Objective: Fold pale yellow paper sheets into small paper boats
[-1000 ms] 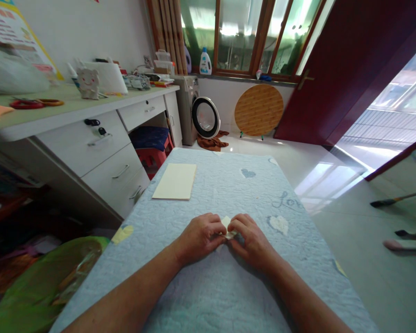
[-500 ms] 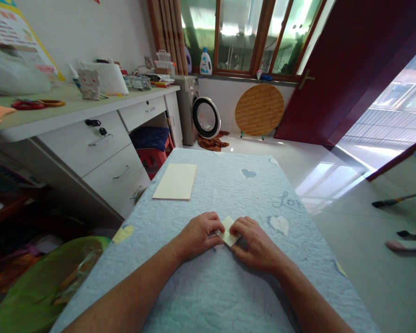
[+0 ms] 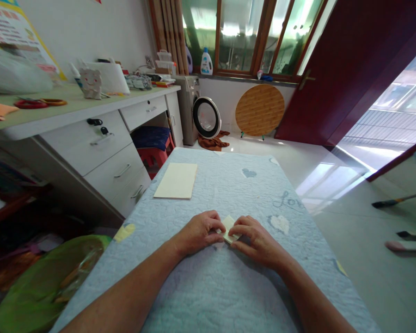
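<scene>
A small folded piece of pale yellow paper point(image 3: 228, 224) lies on the blue quilted cloth point(image 3: 208, 282), between my two hands. My left hand point(image 3: 205, 232) pinches its left side, thumb and fingers close together. On the other side, my right hand point(image 3: 252, 238) grips the right edge, with the fingertips on top and the thumb at the near corner. Both hands partly cover the paper, so its folds are hard to make out. Farther off to the left, a larger rectangular stack of pale yellow paper point(image 3: 176, 181) rests flat on the cloth.
A white desk point(image 3: 100, 120) with drawers runs along the left, scissors point(image 3: 31, 103) on its top. A green bin point(image 3: 27, 296) stands at the lower left. Beyond the table are a washing machine with its door point(image 3: 206, 117) ajar and a round wooden tabletop point(image 3: 260, 110).
The near corner of the small paper has turned up or under, so less of it shows. My fingers have shifted slightly around it. The paper stack stays put.
</scene>
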`<action>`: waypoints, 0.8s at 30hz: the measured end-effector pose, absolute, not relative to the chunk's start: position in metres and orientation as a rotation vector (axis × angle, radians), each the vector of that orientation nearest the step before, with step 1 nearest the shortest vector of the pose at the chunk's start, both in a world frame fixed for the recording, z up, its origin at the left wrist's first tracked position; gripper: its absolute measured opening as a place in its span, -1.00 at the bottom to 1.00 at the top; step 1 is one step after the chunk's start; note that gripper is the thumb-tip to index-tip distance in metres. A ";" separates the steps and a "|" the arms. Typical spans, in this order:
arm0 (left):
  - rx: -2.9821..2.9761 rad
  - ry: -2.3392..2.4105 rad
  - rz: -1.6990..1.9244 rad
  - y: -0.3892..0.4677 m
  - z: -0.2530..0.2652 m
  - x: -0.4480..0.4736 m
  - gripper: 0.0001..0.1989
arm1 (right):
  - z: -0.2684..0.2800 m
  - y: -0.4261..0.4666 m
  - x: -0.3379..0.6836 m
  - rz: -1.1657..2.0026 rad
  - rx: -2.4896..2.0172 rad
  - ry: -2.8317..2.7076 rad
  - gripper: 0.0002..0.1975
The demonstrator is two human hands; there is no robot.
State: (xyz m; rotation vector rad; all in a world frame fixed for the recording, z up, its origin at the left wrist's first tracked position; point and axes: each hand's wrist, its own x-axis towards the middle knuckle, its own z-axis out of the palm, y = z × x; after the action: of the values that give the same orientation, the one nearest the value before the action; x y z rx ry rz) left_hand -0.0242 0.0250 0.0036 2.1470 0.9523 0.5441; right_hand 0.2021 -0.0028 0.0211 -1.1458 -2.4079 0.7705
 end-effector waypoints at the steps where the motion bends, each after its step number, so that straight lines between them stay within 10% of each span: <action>1: 2.149 0.954 0.544 0.025 0.003 -0.024 -0.85 | 0.022 -0.003 0.202 0.776 -1.146 -2.404 -0.90; 19: 2.179 1.032 0.553 0.023 0.007 -0.020 -0.98 | 0.014 0.000 0.193 0.734 -1.247 -2.274 -0.73; 24: 2.219 1.063 0.569 0.022 0.008 -0.017 -0.91 | 0.010 0.001 0.196 0.684 -1.275 -2.267 -0.94</action>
State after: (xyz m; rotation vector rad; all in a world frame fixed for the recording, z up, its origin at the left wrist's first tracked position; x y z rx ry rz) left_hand -0.0169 0.0220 0.0081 2.2187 1.0634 0.5692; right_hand 0.1957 0.0010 0.0097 -1.2750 -2.2674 0.6837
